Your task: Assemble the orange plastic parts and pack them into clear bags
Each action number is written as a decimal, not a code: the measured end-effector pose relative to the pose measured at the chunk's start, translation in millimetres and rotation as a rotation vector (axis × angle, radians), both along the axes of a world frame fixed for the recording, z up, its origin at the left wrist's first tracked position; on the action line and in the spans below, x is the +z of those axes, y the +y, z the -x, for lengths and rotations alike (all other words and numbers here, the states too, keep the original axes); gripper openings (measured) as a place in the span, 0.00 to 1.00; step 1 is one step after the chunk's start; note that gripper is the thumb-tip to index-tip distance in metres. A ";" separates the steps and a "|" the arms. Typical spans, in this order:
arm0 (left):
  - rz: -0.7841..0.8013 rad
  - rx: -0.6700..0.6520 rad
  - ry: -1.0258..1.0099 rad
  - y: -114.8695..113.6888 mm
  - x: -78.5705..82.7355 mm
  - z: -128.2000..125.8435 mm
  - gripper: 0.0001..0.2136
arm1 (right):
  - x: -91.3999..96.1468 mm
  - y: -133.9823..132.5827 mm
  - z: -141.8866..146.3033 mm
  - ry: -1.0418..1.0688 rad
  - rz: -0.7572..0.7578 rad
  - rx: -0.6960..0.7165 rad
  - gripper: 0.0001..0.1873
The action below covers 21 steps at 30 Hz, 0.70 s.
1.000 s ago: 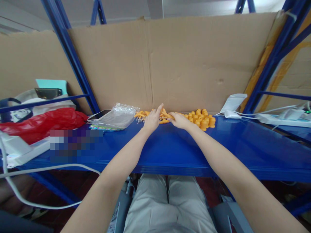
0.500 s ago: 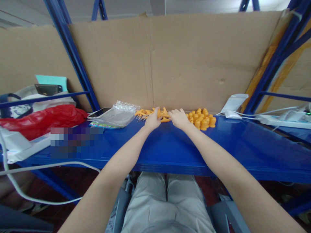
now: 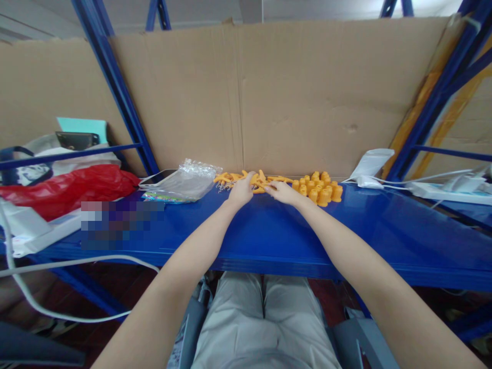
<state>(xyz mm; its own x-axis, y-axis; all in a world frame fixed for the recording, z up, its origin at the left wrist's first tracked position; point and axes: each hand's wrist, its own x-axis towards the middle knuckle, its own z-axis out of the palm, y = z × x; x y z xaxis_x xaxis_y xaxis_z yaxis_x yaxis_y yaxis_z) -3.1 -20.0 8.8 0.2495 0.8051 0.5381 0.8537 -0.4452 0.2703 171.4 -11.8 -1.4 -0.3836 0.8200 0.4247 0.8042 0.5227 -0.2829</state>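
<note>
Both my arms reach forward to the back of a blue metal shelf (image 3: 269, 236). My left hand (image 3: 241, 190) rests with curled fingers on a heap of flat orange plastic pieces (image 3: 230, 178) with small chains. My right hand (image 3: 282, 192) lies beside it, fingers pinched on one thin orange piece (image 3: 265, 185) from the same heap. Just right of my right hand stands a cluster of several small upright orange figures (image 3: 321, 188).
A clear plastic bag stack (image 3: 184, 182) and a phone (image 3: 156, 179) lie left of the heap. Further left are a red bag (image 3: 65, 192) and white cables (image 3: 57, 266). White pouches (image 3: 369, 164) and a power strip (image 3: 446, 192) sit at right. Cardboard (image 3: 307, 97) backs the shelf.
My left hand's raised fingers have come down and curled onto the orange heap. My right hand shifted slightly and now pinches a thin orange piece.
</note>
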 end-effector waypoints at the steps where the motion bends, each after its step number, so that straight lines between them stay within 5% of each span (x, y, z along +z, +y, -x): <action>1: 0.000 0.000 0.005 0.2 0.1 0.2 0.23 | 0.5 -0.3 0.6 0.002 0.006 0.002 0.16; 9: -0.010 0.014 0.027 4.1 -2.2 -2.3 0.22 | 13.3 -15.8 6.9 -0.211 -0.049 -0.213 0.16; 21: -0.001 0.029 -0.052 6.8 -3.9 -5.1 0.19 | 22.3 -33.0 13.9 -0.451 -0.309 -0.244 0.20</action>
